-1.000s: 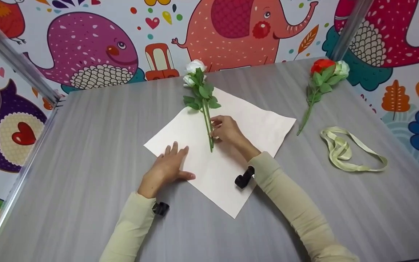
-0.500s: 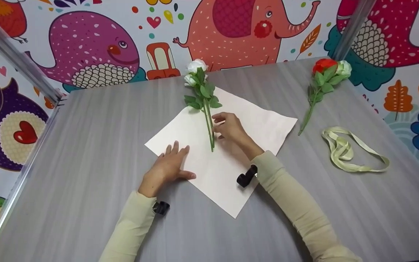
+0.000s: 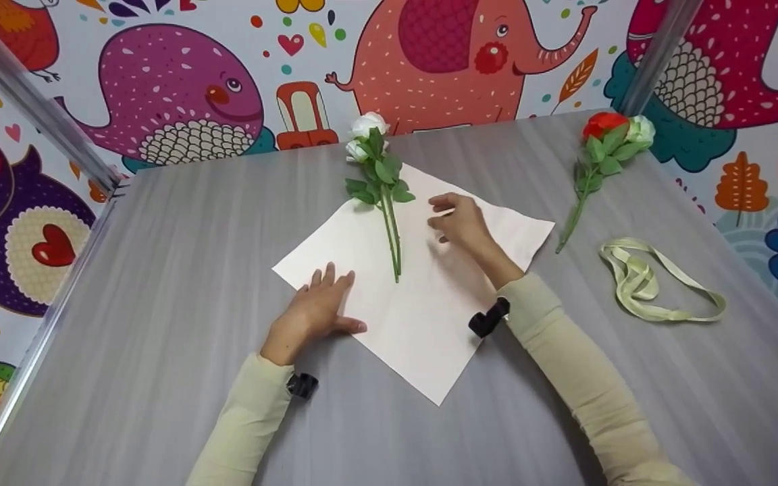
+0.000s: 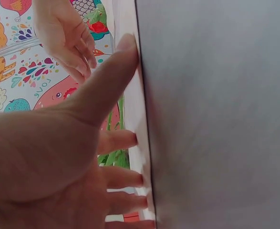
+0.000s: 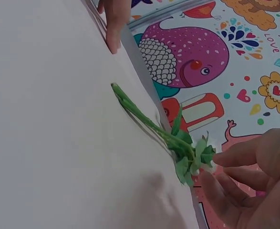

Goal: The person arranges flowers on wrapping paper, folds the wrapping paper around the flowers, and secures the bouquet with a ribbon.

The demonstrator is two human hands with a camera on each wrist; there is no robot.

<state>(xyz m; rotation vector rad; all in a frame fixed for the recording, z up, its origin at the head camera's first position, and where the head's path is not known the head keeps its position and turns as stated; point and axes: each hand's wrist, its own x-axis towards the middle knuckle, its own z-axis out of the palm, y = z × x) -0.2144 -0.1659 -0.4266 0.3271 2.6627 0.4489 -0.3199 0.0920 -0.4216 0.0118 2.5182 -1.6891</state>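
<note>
The left hand [image 3: 317, 307] lay splayed on paper [image 3: 423, 344]; the right hand [image 3: 463, 223] hovered, loosely curled (both held nothing), white roses [image 3: 384, 170] to its left.

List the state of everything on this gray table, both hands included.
Pale square paper sheet: unfolded.
White green-stemmed roses: lying loose, partly on the paper.
Red and whitish green-stemmed roses: lying loose on the table.
Pale green shiny ribbon: loosely looped.
Left hand: fingers spread, resting on the paper's edge.
Right hand: hovering over the paper, holding nothing.
</note>
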